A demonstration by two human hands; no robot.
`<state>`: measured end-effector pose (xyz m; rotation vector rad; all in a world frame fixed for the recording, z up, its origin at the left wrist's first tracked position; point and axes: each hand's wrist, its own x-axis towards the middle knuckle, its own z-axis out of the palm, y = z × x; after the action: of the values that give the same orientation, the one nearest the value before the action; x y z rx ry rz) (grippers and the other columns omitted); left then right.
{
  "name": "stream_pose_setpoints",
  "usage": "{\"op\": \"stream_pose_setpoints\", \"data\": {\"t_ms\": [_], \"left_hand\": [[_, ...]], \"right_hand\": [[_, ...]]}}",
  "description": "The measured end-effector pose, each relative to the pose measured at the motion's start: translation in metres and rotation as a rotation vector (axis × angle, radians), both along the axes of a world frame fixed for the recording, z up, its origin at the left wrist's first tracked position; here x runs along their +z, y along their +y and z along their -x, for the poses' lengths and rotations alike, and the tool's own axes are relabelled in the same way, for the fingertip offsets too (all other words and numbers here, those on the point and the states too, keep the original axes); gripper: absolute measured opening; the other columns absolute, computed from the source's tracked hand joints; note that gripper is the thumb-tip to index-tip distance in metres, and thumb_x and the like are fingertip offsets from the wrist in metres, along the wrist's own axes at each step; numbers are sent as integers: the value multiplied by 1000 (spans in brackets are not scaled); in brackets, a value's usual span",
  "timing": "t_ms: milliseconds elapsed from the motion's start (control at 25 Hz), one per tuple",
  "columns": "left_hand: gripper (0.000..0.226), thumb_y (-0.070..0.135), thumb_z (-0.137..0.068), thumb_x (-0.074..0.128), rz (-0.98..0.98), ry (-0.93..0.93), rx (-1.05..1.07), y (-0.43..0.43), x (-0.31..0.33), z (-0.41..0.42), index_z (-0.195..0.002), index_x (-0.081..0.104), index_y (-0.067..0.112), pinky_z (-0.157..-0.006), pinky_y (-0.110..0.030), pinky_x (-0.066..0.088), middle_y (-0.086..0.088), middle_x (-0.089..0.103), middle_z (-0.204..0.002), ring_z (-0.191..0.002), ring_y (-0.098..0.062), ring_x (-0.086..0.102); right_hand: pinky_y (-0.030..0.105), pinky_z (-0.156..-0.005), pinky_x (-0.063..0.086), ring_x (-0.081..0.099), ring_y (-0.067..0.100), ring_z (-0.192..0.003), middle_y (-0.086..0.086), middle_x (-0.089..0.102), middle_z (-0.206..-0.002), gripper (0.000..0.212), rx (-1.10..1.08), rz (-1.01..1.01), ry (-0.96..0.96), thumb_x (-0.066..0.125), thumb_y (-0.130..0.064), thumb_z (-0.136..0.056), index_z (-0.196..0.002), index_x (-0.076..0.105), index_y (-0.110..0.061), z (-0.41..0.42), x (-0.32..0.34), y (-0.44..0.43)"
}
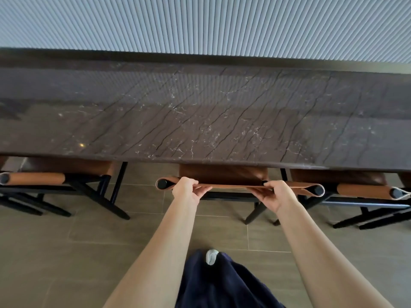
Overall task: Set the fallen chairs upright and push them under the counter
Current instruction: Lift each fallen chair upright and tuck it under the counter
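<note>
**Head camera: both hands on the middle chair, its seat under the counter**

Farthest left, the left chair (35,178) stands upright on black legs (100,196), its brown seat tucked beneath the edge of the dark stone counter (200,121).

Next, the left hand (185,190) grips the middle chair (222,174) by the leather band (233,186) that forms its back, fingers curled round the band just inside the black end cap (162,184) of the rail. This chair is upright too, and its seat sits under the counter edge. The right hand (278,195) clasps the same band near the opposite end, fingers wrapped under it.

Farthest right, the right chair (360,190) is upright and pushed in, close beside the middle one.

The frame looks rigid and moderately heavy, while the band is soft and gives under the fingers, so it probably sags rather than passing on a firm push. A hold out near the stiff rail ends would steer better. The legs should slide fairly easily on the tiled floor (66,252), though a foot might catch on a grout line. From this view no chair lies fallen.
</note>
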<state>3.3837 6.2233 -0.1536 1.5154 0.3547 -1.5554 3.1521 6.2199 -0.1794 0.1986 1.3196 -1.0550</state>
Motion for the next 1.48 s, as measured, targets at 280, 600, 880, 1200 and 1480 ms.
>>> {"op": "stream_pose_setpoints", "data": {"t_ms": [280, 600, 880, 1200, 1480], "left_hand": [[41, -23, -84, 41, -18, -92, -40, 9, -3, -16, -121, 49, -6, -75, -58, 54, -26, 54, -109, -98, -44, 56], [43, -21, -86, 44, -40, -138, -28, 32, -4, -87, -125, 50, -4, -78, -58, 54, -26, 55, -117, -102, -45, 57], [39, -19, -87, 45, -23, -133, 45, 41, -3, -166, -122, 51, -1, -70, -55, 56, -26, 56, -118, -102, -46, 59], [32, -17, -88, 47, 31, -97, 18, 13, -9, -250, -114, 53, 2, -55, -51, 56, -23, 57, -112, -108, -45, 58], [33, -14, -88, 50, 37, -119, -29, 5, -20, -261, -119, 52, 0, -51, -47, 59, -25, 59, -112, -91, -44, 64]], "right_hand": [[53, -48, 55, 59, 45, -97, 27, 52, -117, 36, -33, 27, 38, 35, 15, -91, -124, 44, 3, -15, 0, 7], [51, -47, 55, 60, 47, -101, 29, 53, -117, 39, -35, 28, 21, 37, 17, -91, -126, 44, 3, -86, -5, 30], [50, -47, 56, 62, 45, -92, 30, 52, -123, 52, 13, 51, 1, 36, 17, -90, -139, 38, 0, -166, -5, 30], [59, -73, 55, 62, 46, -96, 32, 49, -130, 55, -5, 74, -46, 36, 18, -91, -141, 35, -5, -243, -3, 4], [53, -53, 58, 63, 46, -93, 32, 52, -124, 50, -18, 75, -38, 36, 19, -91, -137, 39, 0, -251, -2, 3]]}}
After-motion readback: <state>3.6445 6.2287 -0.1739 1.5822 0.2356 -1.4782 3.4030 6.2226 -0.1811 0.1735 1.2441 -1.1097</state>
